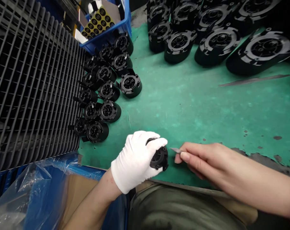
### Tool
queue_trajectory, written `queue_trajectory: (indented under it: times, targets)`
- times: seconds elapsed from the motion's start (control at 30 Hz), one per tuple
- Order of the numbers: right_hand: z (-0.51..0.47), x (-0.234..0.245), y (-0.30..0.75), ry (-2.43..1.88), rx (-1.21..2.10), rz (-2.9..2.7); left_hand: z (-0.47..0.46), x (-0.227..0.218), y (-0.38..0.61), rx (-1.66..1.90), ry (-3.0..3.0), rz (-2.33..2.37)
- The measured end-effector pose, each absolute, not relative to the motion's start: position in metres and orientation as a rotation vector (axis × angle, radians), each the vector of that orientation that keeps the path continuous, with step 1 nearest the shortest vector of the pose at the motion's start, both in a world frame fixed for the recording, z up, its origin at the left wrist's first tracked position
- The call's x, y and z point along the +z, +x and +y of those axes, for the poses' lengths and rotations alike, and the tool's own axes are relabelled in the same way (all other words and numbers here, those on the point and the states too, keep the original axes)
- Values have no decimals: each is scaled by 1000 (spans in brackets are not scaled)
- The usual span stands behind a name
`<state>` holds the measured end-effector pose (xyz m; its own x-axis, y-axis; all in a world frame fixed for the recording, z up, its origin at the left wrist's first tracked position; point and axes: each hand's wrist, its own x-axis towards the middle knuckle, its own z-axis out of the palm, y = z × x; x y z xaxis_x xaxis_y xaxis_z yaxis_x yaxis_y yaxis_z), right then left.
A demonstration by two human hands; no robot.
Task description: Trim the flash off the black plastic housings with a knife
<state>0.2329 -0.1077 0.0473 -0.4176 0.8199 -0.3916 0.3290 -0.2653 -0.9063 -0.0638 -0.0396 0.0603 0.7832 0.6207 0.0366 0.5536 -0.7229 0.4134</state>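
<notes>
My left hand (137, 159), in a white glove, is closed around a small black round plastic part (159, 157) near the front edge of the green mat (195, 105). My bare right hand (202, 158) pinches a thin metal blade (175, 149), whose tip points at the part and lies just right of it. Both hands hover low over the mat, close to my lap.
Several like black round parts (106, 92) lie in a group at the mat's left, and larger ones (217, 35) stand along the back. A dark slatted grille (32, 80) lies at left. A blue bin (106, 22) sits behind. A plastic-lined blue crate (34, 195) is at lower left.
</notes>
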Motion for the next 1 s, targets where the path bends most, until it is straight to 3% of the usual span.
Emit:
queue_trajectory:
  times: [0.2, 0.37, 0.57, 0.83, 1.0]
  targets:
    - [-137, 38, 216, -1255, 631, -2334, -41, 61, -65, 237, 2570, 896]
    - [-139, 40, 209, -1287, 222, -2458, -39, 60, -63, 249, 2598, 885]
    - [-131, 28, 228, -1419, 540, -2246, -39, 57, -67, 254, 2596, 894]
    - [-121, 41, 223, -1473, 1128, -1561, -56, 16, -38, 972, 2263, 1248]
    - [-116, 35, 205, -1463, 1077, -1500, -71, 6, -34, 881, 2376, 1273]
